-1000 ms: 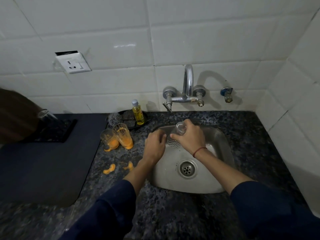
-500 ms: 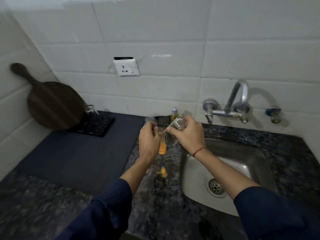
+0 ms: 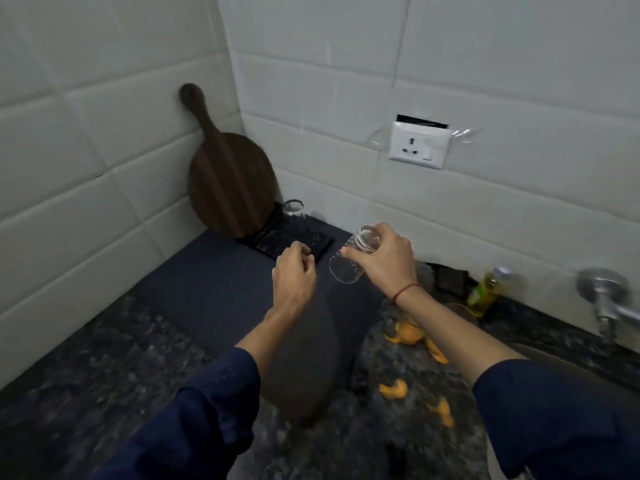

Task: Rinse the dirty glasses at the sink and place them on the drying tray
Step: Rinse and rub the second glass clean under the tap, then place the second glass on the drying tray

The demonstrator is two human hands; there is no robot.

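My right hand (image 3: 384, 261) fingers wrap a clear glass (image 3: 349, 259), tilted mouth-down, in the air above the dark mat (image 3: 207, 289). My left hand (image 3: 292, 275) is loosely curled, holding nothing, just beside it. Ahead, the black drying tray (image 3: 298, 242) carries another glass (image 3: 294, 209) near the wooden board (image 3: 228, 181). Orange peels (image 3: 393, 389) litter the counter (image 3: 86, 375).

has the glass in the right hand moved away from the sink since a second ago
Yes. The glass in the right hand went left from over the sink toward the black tray.
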